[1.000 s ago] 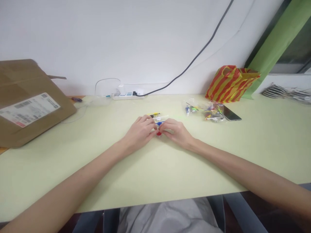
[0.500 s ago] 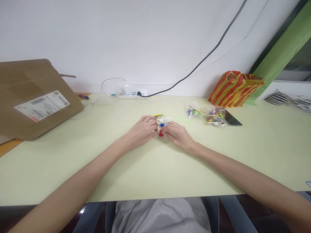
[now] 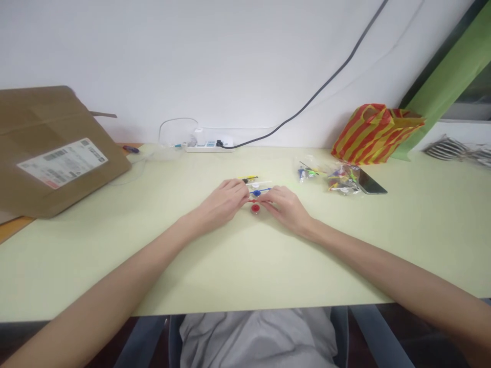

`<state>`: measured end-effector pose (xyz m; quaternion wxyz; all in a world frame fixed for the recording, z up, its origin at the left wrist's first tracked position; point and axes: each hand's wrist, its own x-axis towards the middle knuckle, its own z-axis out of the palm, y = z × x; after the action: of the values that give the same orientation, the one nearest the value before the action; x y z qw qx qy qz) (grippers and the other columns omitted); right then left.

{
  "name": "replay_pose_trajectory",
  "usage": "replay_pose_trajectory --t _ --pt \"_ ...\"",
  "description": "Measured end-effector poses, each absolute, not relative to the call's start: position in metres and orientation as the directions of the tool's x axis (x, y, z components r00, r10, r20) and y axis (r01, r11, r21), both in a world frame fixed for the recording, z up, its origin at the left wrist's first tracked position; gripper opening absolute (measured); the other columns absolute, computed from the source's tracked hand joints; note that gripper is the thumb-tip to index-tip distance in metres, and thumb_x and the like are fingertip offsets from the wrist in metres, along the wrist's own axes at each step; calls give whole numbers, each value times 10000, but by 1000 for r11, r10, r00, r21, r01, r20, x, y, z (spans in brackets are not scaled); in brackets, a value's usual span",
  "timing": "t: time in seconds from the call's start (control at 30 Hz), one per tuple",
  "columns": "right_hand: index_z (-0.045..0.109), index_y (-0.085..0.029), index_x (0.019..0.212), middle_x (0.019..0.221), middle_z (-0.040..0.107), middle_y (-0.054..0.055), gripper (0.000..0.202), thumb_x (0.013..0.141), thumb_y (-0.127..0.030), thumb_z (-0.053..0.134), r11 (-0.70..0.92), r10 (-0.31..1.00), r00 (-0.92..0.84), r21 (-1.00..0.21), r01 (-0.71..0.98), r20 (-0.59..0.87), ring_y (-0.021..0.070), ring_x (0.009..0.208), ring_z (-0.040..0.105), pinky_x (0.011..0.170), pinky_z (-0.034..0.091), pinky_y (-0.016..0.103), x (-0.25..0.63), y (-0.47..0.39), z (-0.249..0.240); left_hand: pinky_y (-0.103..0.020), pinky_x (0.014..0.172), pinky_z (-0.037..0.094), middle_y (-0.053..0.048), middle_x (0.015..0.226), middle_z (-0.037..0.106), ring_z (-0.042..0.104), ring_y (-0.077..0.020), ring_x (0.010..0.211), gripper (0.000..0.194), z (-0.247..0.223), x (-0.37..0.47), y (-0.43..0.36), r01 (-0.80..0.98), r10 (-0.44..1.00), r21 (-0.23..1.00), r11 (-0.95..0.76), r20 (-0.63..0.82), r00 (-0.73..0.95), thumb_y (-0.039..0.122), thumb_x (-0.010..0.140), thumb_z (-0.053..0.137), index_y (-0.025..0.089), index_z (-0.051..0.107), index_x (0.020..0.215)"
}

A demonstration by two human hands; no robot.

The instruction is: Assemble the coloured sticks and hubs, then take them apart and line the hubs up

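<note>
My left hand [image 3: 226, 202] and my right hand [image 3: 287, 208] meet over the table with fingertips closed. Between them stretches a thin red plastic strip [image 3: 253, 201], one end pinched in each hand. Just below the strip a small round red piece [image 3: 255, 208] rests on the table. Beyond it lie a blue round piece with a thin bar [image 3: 257, 193], a white one [image 3: 255, 184] and a yellow and black one [image 3: 249, 179], lined up one behind another. My fingers cover the ends of the red strip and part of the blue bar.
Clear plastic bags of small coloured parts [image 3: 342, 179] lie at the right beside a phone [image 3: 371, 182]. Behind them stands a red and yellow striped bag [image 3: 378, 134]. A power strip [image 3: 209, 147] sits by the wall, and a cardboard box [image 3: 57, 153] leans in at the left.
Both hands have drawn slightly away from the red round piece, so it now shows fully. The red strip has come into sight between the fingertips. The view has shifted a little.
</note>
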<state>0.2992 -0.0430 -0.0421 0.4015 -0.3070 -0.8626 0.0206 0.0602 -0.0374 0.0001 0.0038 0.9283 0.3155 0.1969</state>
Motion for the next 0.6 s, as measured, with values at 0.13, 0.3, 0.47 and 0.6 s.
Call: replay_pose_trajectory --t 0.13,0.3,0.47,0.6 --pt "726 -235 992 926 769 60 142 1021 -244 588 780 588 -447 -328 533 674 222 866 651 796 464 372 301 -42 -41 -440 1016 467 -94 1062 660 568 -268 1157 237 0 62 -39 574 593 169 -801 351 725 306 1072 418 198 592 953" --pt "735 -244 1028 942 760 62 166 1028 -241 569 787 585 -460 -332 520 668 231 890 626 806 477 378 302 -42 -40 -469 1079 436 -110 1155 691 554 -269 1228 289 -4 60 -34 543 535 97 -834 382 754 263 1069 396 198 671 1009" --pt "750 -245 1059 933 733 73 198 1041 -269 554 779 594 -488 -305 547 640 229 879 605 817 471 379 303 -39 -42 -480 1096 423 -115 1173 695 546 -277 1257 323 -9 59 -29 550 522 35 -834 374 767 271 1074 388 188 696 1024" --pt "763 -239 1045 924 730 80 208 1039 -272 558 789 581 -515 -278 548 631 238 900 602 823 464 386 306 -36 -44 -493 1118 408 -123 1216 684 528 -284 1302 273 -9 59 -27 533 502 23 -846 372 780 285 1061 431 190 682 1011"
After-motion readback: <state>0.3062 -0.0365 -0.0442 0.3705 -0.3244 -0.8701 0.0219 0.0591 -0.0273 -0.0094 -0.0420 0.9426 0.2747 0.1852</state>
